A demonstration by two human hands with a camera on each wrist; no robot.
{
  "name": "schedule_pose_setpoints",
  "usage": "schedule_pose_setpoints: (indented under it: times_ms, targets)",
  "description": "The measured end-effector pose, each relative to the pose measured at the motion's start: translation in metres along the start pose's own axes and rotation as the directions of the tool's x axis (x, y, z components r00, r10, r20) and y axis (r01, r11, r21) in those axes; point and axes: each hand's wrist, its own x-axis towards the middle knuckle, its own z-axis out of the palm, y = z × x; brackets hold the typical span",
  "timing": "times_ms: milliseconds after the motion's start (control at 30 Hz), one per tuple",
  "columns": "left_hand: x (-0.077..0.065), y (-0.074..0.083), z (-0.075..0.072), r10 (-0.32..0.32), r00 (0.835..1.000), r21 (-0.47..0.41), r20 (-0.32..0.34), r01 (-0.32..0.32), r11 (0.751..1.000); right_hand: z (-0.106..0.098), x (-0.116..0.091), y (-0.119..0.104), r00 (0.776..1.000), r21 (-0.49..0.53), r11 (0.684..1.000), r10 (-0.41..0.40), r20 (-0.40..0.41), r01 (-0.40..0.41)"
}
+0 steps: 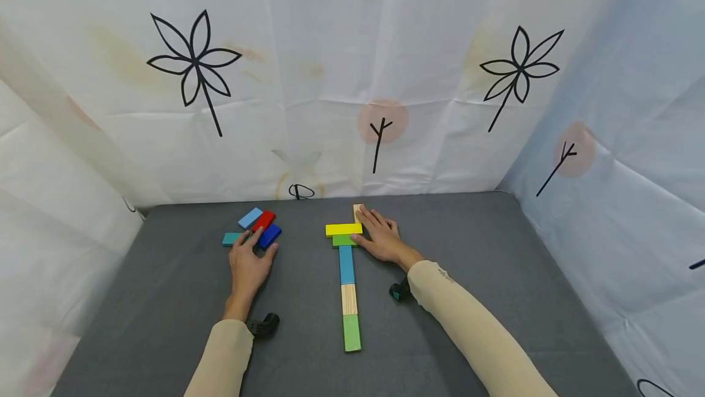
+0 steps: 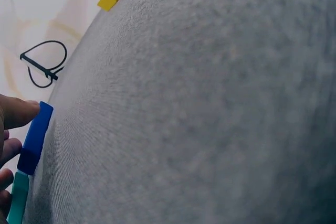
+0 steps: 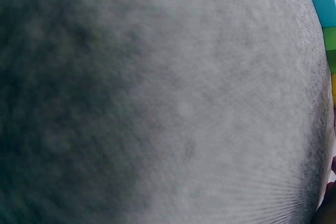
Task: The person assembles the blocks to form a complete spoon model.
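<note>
At the left of the table, my left hand (image 1: 249,268) reaches with spread fingers over a small group of blocks. Its fingertips are by the red block (image 1: 265,220) and the teal block (image 1: 231,239); the thumb lies close to the dark blue block (image 1: 270,237). A light blue block (image 1: 250,218) lies just behind. My right hand (image 1: 382,239) stretches its fingers onto a plain wooden block (image 1: 357,210), partly hidden. Its thumb touches the end of a green block (image 1: 343,240), beside a yellow block (image 1: 343,230) laid crosswise.
From the green crosspiece a line of blocks runs toward me: a blue block (image 1: 346,265), a wooden block (image 1: 349,299) and a light green block (image 1: 351,333). The grey cloth table (image 1: 297,360) ends at a white patterned curtain (image 1: 308,109). Black wrist cameras are strapped below both hands.
</note>
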Motion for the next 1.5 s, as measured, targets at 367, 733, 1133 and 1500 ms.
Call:
schedule_pose_setpoints:
  times_ms: [367, 733, 1133, 1500]
  targets:
    - [-0.002, 0.004, 0.006, -0.001, 1.000, -0.034, 0.007, 0.002, 0.999, 0.001, 0.000, 0.001, 1.000, 0.005, 1.000, -0.007, -0.009, 0.007]
    - [0.000, 0.008, 0.013, 0.067, 0.997, -0.095, 0.036, -0.063, 0.993, 0.003, 0.000, 0.002, 0.999, 0.014, 1.000, -0.024, -0.031, 0.025]
    - [0.018, 0.004, 0.007, 0.010, 0.974, -0.124, 0.227, 0.019, 0.992, 0.000, 0.001, -0.001, 1.000, 0.006, 1.000, -0.014, -0.024, 0.015]
    - [0.027, 0.006, 0.003, -0.030, 0.945, -0.088, 0.325, 0.062, 0.994, 0.002, 0.000, 0.001, 1.000, 0.020, 1.000, -0.015, -0.021, 0.015]
